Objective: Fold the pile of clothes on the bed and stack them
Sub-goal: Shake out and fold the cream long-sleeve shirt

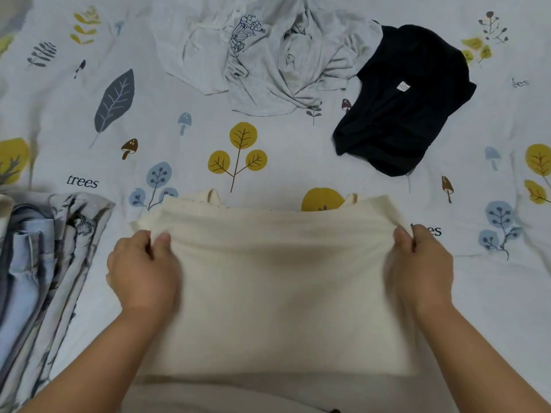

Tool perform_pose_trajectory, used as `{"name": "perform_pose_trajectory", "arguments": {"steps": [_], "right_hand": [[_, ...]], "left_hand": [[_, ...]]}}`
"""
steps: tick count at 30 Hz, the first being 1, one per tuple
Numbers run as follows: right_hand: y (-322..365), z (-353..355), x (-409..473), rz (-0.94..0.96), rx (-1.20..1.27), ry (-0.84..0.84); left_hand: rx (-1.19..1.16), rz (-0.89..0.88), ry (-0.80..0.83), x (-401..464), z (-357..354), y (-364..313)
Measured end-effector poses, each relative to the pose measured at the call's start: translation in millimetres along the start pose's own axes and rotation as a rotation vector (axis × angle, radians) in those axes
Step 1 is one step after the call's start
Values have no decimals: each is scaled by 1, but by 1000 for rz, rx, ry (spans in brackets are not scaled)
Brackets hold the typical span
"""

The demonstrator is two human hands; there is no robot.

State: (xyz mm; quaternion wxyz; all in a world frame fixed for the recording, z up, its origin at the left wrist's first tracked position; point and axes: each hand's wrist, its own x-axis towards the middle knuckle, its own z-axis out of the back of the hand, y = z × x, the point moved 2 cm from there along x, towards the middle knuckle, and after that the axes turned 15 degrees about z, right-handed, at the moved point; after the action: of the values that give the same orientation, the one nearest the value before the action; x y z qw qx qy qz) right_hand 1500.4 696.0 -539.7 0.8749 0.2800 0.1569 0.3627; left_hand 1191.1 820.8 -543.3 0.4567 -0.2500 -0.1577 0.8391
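Note:
A cream garment (277, 281) lies spread in front of me on the bed, its near part doubled over toward its far edge. My left hand (143, 269) pinches the folded layer at its left corner. My right hand (423, 266) pinches the same layer at the right corner. Both hands hold the cloth slightly lifted and stretched between them. Two small straps or loops of the garment poke out beyond its far edge.
Crumpled light grey clothes (262, 55) lie at the far middle of the bed, and a black garment (402, 102) lies to their right. Folded blue and floral clothes (44, 257) are stacked at the left. The bedsheet (492, 293) has a leaf and tree print.

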Motion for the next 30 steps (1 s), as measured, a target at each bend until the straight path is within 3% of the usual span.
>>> {"name": "perform_pose_trajectory", "arguments": {"steps": [2,4,7,9,10,13,16,20,25,30], "right_hand": [[-3,-5,2,-31,-97,13],[3,-9,-6,-25,-240,-29],[30,-22,-31,300,-329,-89],[37,-39,-49,587,-441,84],[34,-45,-55,705,-496,214],[14,-50,-53,848,-677,477],[-1,-39,-42,734,-689,470],[-16,-23,-46,508,-526,381],[-15,-1,-60,97,-4,156],[-8,15,-53,-238,283,262]], "left_hand": [[65,43,-49,1,-4,0],[106,-43,-141,-7,-4,-4],[160,-583,-121,-35,-10,-12],[373,-894,11,-48,-25,-4],[484,-948,91,-48,-31,2],[689,-865,220,-31,-37,14],[762,-753,193,-14,-35,15],[773,-617,188,-20,-29,10],[630,-764,338,-54,-16,11],[679,-751,453,-62,-15,28]]}}
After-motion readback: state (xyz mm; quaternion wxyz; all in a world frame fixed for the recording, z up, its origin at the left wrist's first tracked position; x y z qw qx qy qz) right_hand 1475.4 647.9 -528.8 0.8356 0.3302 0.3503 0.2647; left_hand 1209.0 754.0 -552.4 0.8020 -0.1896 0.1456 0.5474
